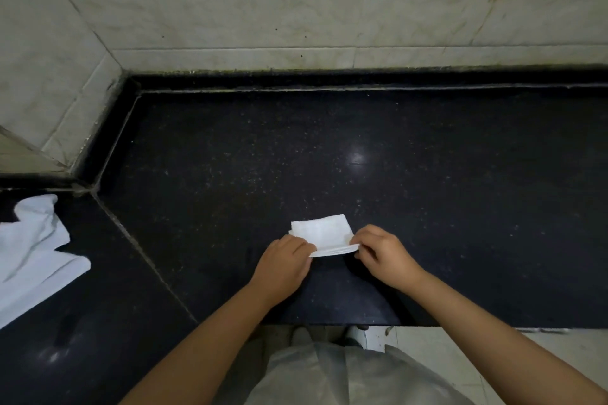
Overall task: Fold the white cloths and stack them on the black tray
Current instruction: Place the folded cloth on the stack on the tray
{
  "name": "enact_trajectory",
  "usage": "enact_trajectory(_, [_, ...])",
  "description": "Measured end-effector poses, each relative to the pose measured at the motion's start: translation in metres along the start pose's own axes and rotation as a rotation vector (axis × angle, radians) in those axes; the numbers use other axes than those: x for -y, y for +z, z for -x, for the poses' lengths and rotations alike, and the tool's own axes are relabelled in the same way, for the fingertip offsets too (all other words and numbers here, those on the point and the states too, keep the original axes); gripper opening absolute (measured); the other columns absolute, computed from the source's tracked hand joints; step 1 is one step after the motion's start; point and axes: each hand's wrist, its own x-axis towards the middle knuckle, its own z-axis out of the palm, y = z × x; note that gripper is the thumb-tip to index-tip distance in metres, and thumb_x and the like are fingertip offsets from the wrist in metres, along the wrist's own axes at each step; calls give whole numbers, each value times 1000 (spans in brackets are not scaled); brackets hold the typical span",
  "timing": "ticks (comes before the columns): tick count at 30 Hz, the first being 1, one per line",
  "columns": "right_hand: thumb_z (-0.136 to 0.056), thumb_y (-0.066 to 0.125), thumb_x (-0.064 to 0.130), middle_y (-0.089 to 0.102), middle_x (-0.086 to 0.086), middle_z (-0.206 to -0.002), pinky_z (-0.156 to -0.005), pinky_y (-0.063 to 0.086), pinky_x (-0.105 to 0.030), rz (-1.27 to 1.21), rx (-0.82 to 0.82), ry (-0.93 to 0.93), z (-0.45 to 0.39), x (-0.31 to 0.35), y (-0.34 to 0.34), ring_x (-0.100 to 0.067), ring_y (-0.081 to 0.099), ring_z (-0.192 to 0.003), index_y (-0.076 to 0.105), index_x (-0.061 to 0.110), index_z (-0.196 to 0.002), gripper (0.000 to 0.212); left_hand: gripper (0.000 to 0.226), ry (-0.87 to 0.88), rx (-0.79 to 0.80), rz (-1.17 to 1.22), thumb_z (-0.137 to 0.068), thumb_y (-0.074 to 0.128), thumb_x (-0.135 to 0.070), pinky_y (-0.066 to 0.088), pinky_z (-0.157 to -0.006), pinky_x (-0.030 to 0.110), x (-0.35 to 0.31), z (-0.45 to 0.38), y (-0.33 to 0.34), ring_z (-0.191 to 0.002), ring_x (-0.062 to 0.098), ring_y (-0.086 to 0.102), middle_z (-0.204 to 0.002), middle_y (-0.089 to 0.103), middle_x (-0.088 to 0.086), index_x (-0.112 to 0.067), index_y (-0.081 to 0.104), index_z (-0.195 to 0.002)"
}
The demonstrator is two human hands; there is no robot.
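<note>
Wide black counter (427,207) here, speckled and glossy, with a bright glare spot right of centre. Its far edge runs along a raised black lip under the pale tiled wall (296,10); the left side angles off at a seam into a second slab. The near edge sits just below both forearms, with light floor showing beyond it at the right. Plenty of bare counter to the right and behind the hands.

Down at the near middle, the folded cloth (324,233) lies flat on the counter, a small white rectangle in several layers, close to the near edge. The left hand (284,265) pinches its near-left corner, fingers curled onto the layered edge. The right hand (383,256) pinches the near-right corner, thumb on top, and the stacked layers show between the two grips. The cloth's body lies beyond the fingertips, toward the wall.

Far left, well apart, a loose pile of cloths (33,256) lies rumpled, running off frame.
</note>
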Motion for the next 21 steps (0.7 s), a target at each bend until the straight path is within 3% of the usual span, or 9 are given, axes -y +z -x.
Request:
enact_trajectory(2, [-74,52,1,62,-15,-87,-76,34,7,-19,-51,11,5,1,-17,-3,53,-80,68,-4,-84,19,28,78,-85,44,-76,43,-25,41,-56,17,-1,-20,-13,-70,7,43,-69,66,-4,-17,71,-73])
enact_trajectory(4, [-71,55,3,63,-17,-86,-76,35,5,10,-116,38,11,-1,-38,-5,49,-83,66,-3,-81,16,30,178,-98,13,-78,42,-27,45,-45,18,-8,-50,-26,-66,8,48,-68,63,-3,-17,70,-72])
enact_trajectory(9, [-73,64,-4,62,-22,-84,-68,46,-33,199,-454,303,56,-22,-88,-34,62,-78,64,-4,-80,6,33,465,92,64,-80,40,-28,47,-36,23,-76,-136,-38,-51,20,62,-68,61,6,-11,68,-78])
enact_trajectory(10, [-75,63,-3,62,-23,-84,-67,47,-34,225,-498,357,72,-31,-101,-36,62,-79,65,-3,-81,7,34,504,144,73,-82,40,-29,47,-37,25,-99,-149,-38,-52,22,63,-71,61,8,-9,68,-82])
enact_trajectory(11, [-75,64,-1,63,-23,-83,-68,47,-34,244,-528,400,91,-41,-116,-36,63,-79,66,-3,-82,7,34,543,176,90,-84,41,-29,49,-42,28,-125,-162,-38,-58,25,64,-77,62,10,-8,68,-88])
enact_trajectory(14, [-75,68,3,66,-21,-86,-72,51,-36,289,-601,497,162,-73,-163,-36,65,-80,70,-1,-83,9,27,575,249,168,-94,48,-22,48,-80,36,-212,-190,-27,-98,26,59,-107,59,12,-7,62,-110])
enact_trajectory(15, [-75,69,4,67,-21,-88,-73,52,-39,297,-621,527,189,-83,-179,-35,66,-81,71,-1,-83,10,25,595,281,230,-94,50,-19,46,-88,36,-245,-197,-22,-104,26,56,-110,58,13,-6,61,-112])
enact_trajectory(21, [-85,59,11,52,-13,-86,-78,41,-33,388,-666,677,366,-155,-282,-32,57,-91,69,-1,-93,17,22,787,278,366,-92,52,-11,39,-88,28,-466,-231,13,-105,25,56,-107,63,13,-5,64,-110])
